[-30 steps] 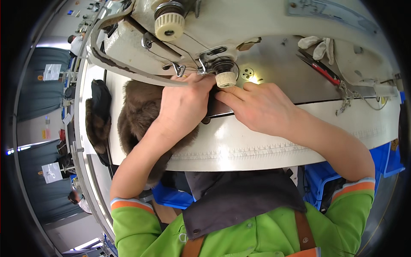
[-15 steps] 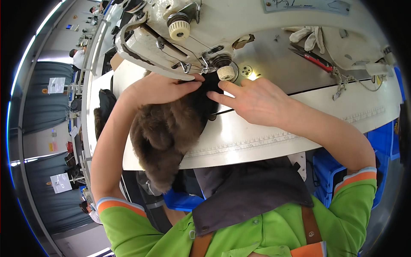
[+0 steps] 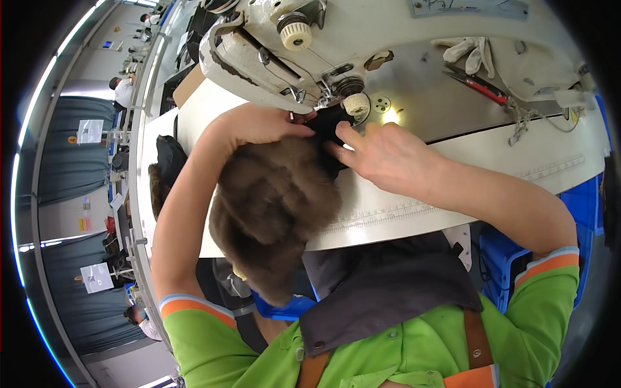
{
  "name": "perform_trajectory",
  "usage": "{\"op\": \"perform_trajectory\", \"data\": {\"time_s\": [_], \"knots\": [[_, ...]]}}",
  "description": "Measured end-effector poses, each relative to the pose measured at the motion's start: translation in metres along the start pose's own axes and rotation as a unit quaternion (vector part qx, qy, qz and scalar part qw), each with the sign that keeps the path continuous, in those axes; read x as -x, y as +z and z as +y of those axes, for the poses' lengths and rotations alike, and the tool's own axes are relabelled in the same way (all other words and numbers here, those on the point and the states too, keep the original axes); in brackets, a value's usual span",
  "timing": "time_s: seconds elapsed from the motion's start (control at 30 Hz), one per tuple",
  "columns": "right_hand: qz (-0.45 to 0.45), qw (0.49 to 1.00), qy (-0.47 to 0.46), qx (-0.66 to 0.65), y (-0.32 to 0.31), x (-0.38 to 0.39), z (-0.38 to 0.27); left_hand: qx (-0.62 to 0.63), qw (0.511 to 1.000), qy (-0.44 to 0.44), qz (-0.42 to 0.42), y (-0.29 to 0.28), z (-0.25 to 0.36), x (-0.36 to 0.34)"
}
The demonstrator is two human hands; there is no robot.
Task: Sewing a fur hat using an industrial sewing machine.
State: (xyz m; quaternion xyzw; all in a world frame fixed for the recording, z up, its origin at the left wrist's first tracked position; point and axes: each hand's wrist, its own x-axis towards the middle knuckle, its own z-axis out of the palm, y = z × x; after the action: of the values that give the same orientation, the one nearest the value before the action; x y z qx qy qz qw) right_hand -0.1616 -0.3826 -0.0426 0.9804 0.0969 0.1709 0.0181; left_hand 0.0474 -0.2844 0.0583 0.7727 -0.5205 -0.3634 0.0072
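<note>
A brown fur piece [image 3: 272, 200] with black fabric [image 3: 332, 123] joined to it lies under the white sewing machine [image 3: 259, 71]. Its furry end hangs over the table's front edge. My left hand [image 3: 262, 126] is closed on the fabric where it meets the fur, left of the needle area, thumb and fingers together. From the right, my right hand [image 3: 391, 155] grips the black fabric's edge between thumb and forefinger, its other fingers curled. The machine's head covers part of the fabric and the left fingertips. A cream knob [image 3: 356, 104] sits just above the right fingers.
Red-handled snips [image 3: 482, 89] and a white glove [image 3: 469, 52] lie at the back right, near a tangled cord [image 3: 517, 123]. A ruler strip [image 3: 394, 215] runs along the table front. Another dark fur-edged piece [image 3: 169, 161] lies at left. Blue bins [image 3: 501, 258] stand below.
The fur between my arms has bunched and spread to the right, toward the right hand. Both hands keep hold of the fabric by the machine. The whole view has shifted slightly.
</note>
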Motion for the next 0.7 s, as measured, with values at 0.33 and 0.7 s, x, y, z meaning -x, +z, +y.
{"op": "perform_trajectory", "data": {"time_s": [0.33, 0.7], "knots": [[-0.115, 0.99, 0.001, 0.083, -0.01, -0.007, -0.014, -0.143, 0.98, -0.043, 0.132, 0.038, 0.046, 0.021], [0.081, 0.973, 0.035, -0.212, 0.012, 0.009, 0.028, -0.269, 0.943, 0.026, 0.193, 0.074, 0.049, 0.042]]}}
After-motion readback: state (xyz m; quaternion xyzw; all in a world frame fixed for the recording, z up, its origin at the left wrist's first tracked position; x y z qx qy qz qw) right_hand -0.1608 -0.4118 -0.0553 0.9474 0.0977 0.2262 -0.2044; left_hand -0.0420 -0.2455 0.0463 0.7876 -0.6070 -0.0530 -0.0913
